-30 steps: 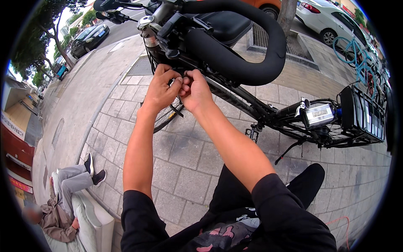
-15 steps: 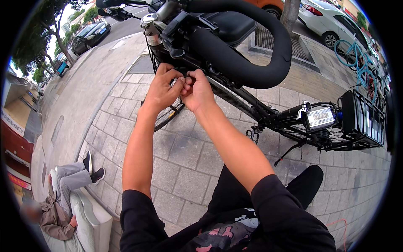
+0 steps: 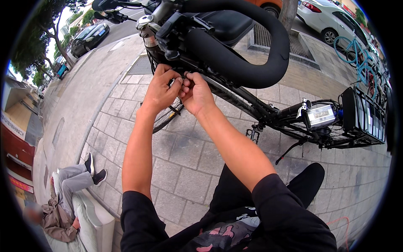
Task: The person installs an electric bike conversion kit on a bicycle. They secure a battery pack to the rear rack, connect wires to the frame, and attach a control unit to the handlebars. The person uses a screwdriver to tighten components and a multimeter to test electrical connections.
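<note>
A black bicycle [image 3: 247, 98] stands across the upper part of the view, its front end to the left. My left hand [image 3: 163, 89] and my right hand [image 3: 195, 92] meet beside its front frame, just below the handlebar stem [image 3: 147, 31]. Fingers of both hands are bent and pinched together. Whatever lies between the fingertips is too small or hidden to make out; dark cables run close behind them. Over my right hand hangs a thick black padded loop [image 3: 235, 59]. Part of the front wheel [image 3: 168, 117] shows beneath my hands.
Toward the rear of the bicycle are a silver metal box [image 3: 321, 116] and a black rear basket [image 3: 364, 119]. A kickstand [image 3: 289, 152] rests on grey paving. At lower left a person [image 3: 63, 206] sits on a pale sofa [image 3: 98, 222]. Parked cars and blue bicycles [image 3: 363, 63] stand farther off.
My hands keep nearly the same pinched pose by the frame. The view has shifted slightly, so the handlebar sits a little farther left.
</note>
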Tool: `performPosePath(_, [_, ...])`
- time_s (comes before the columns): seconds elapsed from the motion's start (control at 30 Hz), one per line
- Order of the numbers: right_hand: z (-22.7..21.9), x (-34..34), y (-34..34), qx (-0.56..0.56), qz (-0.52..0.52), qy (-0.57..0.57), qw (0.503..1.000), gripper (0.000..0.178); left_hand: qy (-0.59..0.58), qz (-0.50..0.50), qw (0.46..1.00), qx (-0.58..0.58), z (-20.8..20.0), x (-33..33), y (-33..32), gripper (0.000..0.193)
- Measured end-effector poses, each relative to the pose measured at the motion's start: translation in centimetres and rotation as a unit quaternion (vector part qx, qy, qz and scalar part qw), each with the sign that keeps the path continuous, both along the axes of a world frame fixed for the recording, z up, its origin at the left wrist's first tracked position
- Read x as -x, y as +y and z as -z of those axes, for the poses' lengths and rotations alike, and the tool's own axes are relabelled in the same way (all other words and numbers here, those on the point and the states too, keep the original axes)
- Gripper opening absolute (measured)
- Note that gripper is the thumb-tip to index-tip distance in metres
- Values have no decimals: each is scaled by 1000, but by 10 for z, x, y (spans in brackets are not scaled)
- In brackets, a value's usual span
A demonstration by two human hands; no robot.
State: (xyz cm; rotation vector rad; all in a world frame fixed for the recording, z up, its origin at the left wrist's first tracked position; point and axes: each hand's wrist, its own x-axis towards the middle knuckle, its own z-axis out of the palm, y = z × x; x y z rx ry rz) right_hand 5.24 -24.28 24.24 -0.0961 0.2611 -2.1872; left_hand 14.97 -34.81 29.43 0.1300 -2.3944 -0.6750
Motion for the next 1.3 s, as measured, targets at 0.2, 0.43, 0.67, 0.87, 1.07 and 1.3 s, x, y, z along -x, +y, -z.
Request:
performPosePath(0.2, [3,5,1,-55,23,64,996,5,10,-6,1000,-2,3,3,1,15])
performPosePath(0.43, [5,0,9,-223,172,278,919,21,29,-6,999,-15,4,7,-4,17])
performPosePath(0.67, [20,-5,-5,-286,325,383,816,36,34,-43,998,-6,3,9,1,22])
performPosePath(0.87, [18,-8,-4,-342,440,470,684,39,52,-34,998,-26,6,13,-3,18])
performPosePath(1.07, [13,-8,2,-352,442,462,684,38,47,-11,999,-4,6,7,-8,19])
performPosePath(1.3, [19,1,5,-328,384,475,721,39,36,-4,999,28,9,-2,2,19])
